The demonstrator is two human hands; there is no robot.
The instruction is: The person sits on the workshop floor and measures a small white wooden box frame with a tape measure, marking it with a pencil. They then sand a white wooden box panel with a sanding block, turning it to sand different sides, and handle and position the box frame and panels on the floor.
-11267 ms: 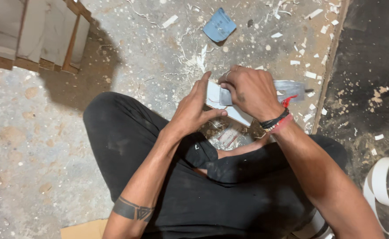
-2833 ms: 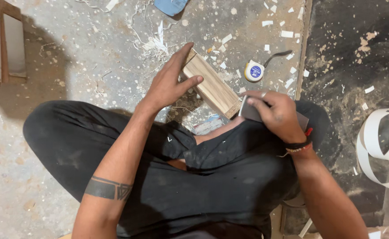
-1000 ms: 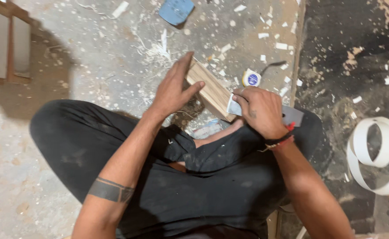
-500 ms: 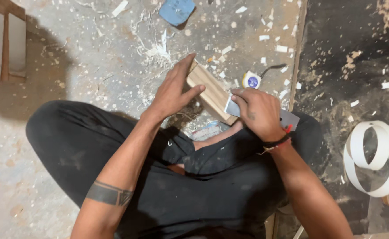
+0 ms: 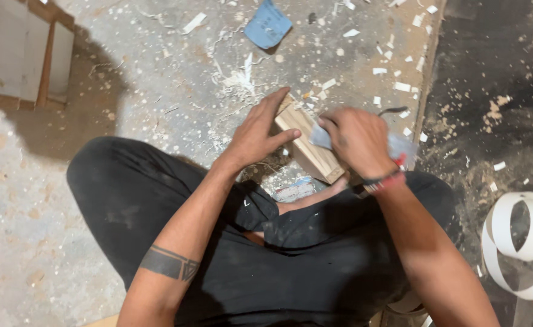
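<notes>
I sit cross-legged on a dusty floor in dark clothes. A short light wooden block lies slanted in front of my knees. My left hand presses on the block's upper left end, fingers spread along it. My right hand is closed on a folded grey sheet of sandpaper and rests on the block's top face near its middle. The hand is blurred. A red and black band circles my right wrist. The sheet's far end pokes out to the right of my hand.
A blue scrap of sandpaper lies on the floor ahead. White chips and shavings litter the ground. A wooden frame stands at the upper left. A coil of white edge banding lies at the right on dark ground.
My right hand has slid with the sandpaper up the block toward my left hand, and now hides the small round tape measure. My left hand stays on the block.
</notes>
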